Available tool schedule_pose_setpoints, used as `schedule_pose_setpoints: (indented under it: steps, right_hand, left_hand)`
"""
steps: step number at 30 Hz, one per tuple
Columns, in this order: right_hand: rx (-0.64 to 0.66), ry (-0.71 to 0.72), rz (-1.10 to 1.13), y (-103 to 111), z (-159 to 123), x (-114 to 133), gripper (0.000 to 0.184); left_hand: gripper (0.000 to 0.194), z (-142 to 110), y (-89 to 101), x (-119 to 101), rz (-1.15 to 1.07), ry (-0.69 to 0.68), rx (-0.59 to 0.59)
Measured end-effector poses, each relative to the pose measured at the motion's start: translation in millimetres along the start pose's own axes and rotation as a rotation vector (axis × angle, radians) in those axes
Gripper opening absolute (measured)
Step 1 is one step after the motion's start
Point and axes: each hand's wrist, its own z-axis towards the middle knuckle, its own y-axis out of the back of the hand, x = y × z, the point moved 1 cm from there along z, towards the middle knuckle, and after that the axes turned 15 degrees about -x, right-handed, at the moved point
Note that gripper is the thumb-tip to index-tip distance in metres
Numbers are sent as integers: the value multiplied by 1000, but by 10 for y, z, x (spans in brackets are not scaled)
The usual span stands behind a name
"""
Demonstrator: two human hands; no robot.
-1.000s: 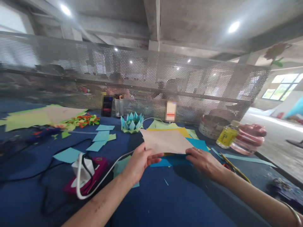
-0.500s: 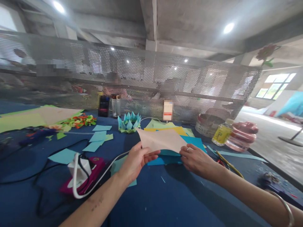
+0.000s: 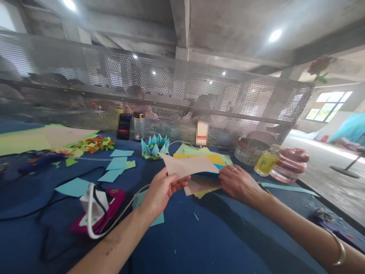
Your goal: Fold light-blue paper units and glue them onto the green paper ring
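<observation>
My left hand [image 3: 161, 190] pinches the near left edge of a pale pink sheet of paper [image 3: 189, 166] and holds it lifted above the blue table [image 3: 199, 243]. My right hand [image 3: 238, 182], with a ring on one finger, grips the stack of coloured sheets [image 3: 203, 186] under it, pink and yellow ones showing at the near edge. More yellow and green sheets [image 3: 199, 154] lie just behind. A bangle sits on my right wrist.
A pink glue gun [image 3: 98, 207] with white cable lies at the left. Blue paper squares [image 3: 115, 165], a folded blue paper flower [image 3: 155, 146], a jar [image 3: 138, 126], a yellow bottle [image 3: 265, 161], a basket [image 3: 249, 149] and a perforated metal screen [image 3: 182, 102] stand behind.
My right hand has pulled several sheets of the stack toward me, so pink and yellow edges show where blue showed before. My left hand keeps the pink sheet lifted.
</observation>
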Motion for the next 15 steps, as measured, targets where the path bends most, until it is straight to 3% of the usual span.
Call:
schedule_pose_setpoints:
  steps: [6, 11, 15]
  right_hand:
    - [-216, -76, 1, 340, 190, -452, 12]
    - [-357, -89, -12, 523, 251, -710, 22]
    - [-492, -150, -47, 624, 251, -905, 16]
  left_hand:
    - [23, 19, 19, -44, -35, -24, -69]
    - [23, 21, 30, -58, -47, -22, -77]
    - [23, 23, 30, -56, -43, -7, -74]
